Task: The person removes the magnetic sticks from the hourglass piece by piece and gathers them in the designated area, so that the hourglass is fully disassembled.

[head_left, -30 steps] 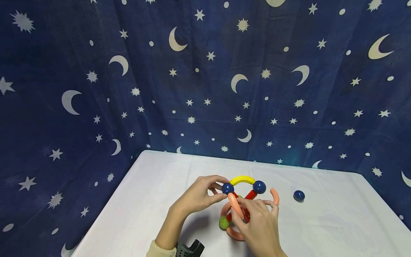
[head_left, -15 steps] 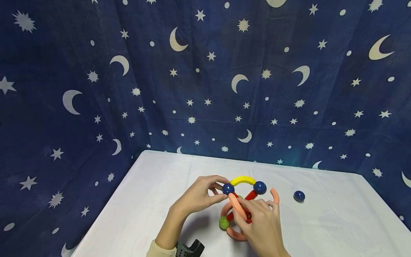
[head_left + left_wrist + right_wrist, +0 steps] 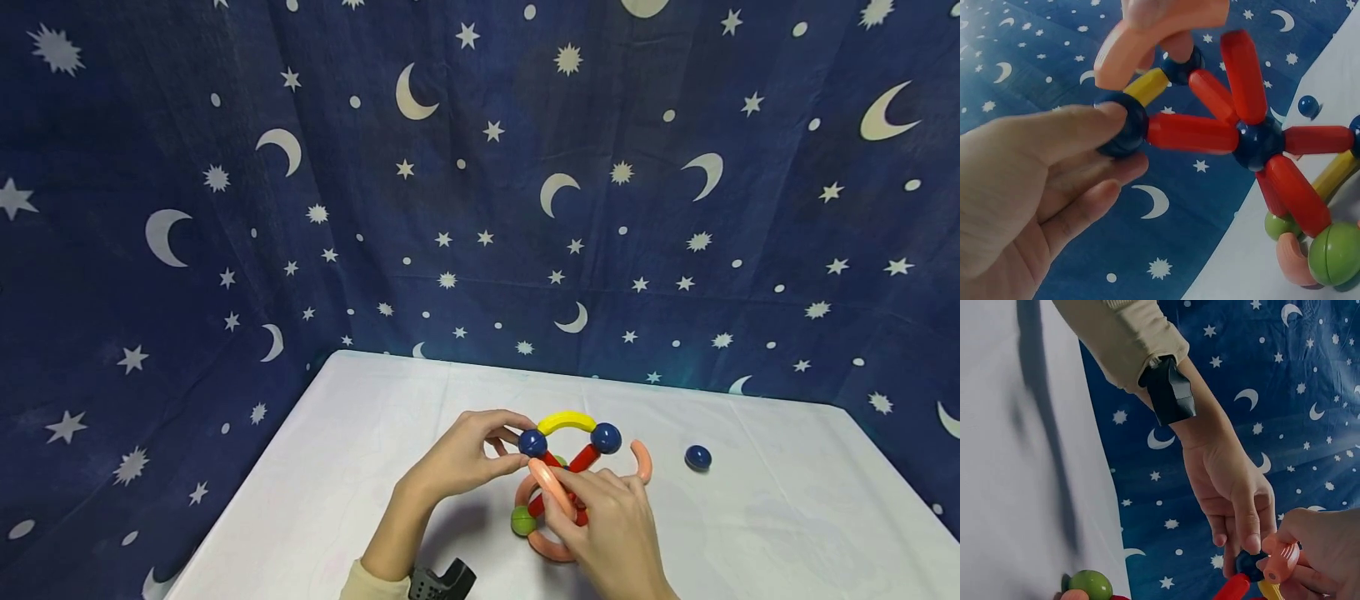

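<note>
My left hand [image 3: 465,454] pinches a dark blue ball [image 3: 532,442] at the top of a magnetic ball-and-rod structure. From this ball a yellow curved rod [image 3: 567,418] runs to a second blue ball [image 3: 606,437]. My right hand [image 3: 611,518] pinches a peach curved rod [image 3: 551,490], one end close to the left-held ball. In the left wrist view, red rods [image 3: 1191,132] fan out from a central blue ball [image 3: 1259,145], with a green ball [image 3: 1335,253] lower down. My right hand covers part of the structure in the head view.
A loose blue ball [image 3: 698,457] lies on the white table [image 3: 780,500] to the right. Another peach curved rod [image 3: 642,461] shows just beyond my right hand. Behind the table hangs a dark blue cloth [image 3: 480,208] with moons and stars.
The upper end of the peach curved rod in my right hand has shifted slightly down, away from the left-held blue ball. My left hand keeps its pinch in nearly the same place.
</note>
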`<state>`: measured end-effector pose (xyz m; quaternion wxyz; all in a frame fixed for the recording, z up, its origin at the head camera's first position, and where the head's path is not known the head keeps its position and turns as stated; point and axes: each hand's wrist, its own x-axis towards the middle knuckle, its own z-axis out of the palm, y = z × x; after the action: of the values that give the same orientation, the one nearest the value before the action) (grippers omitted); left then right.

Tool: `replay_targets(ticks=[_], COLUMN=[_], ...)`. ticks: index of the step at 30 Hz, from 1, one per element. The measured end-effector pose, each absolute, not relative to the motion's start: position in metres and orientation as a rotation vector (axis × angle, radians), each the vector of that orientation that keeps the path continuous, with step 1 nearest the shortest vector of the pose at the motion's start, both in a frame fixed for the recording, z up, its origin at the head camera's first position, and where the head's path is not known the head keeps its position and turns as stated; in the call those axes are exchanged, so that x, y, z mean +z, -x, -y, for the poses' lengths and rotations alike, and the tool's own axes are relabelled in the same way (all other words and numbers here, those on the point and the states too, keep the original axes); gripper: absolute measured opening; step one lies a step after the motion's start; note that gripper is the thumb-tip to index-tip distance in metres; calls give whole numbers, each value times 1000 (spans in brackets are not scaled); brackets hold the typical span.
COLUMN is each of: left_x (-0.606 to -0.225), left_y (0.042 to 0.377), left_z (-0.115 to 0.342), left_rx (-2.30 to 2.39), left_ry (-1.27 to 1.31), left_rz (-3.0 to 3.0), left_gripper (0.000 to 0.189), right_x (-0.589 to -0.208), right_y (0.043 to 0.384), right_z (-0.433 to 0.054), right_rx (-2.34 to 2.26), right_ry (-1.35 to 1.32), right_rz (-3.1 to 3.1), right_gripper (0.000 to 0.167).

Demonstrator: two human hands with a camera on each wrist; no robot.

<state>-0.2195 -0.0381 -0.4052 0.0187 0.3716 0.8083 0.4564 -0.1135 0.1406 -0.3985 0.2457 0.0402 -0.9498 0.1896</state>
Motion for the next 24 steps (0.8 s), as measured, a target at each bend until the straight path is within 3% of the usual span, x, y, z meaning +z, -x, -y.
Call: replay_targets(ticks=[13, 24], left_x=[-403, -404], left_y=[219, 219], left_z=[38, 38], left_rx=[1381, 1366], left_ry=[-1145, -1128], left_rz=[-2532, -2542], left_gripper=[32, 33], right_x=[-375, -371], right_y=[118, 138], right_z=[-178, -257], right_rx=[779, 1048], right_ry=[-133, -55], right_rz=[2483, 2534], right_gripper=[44, 50])
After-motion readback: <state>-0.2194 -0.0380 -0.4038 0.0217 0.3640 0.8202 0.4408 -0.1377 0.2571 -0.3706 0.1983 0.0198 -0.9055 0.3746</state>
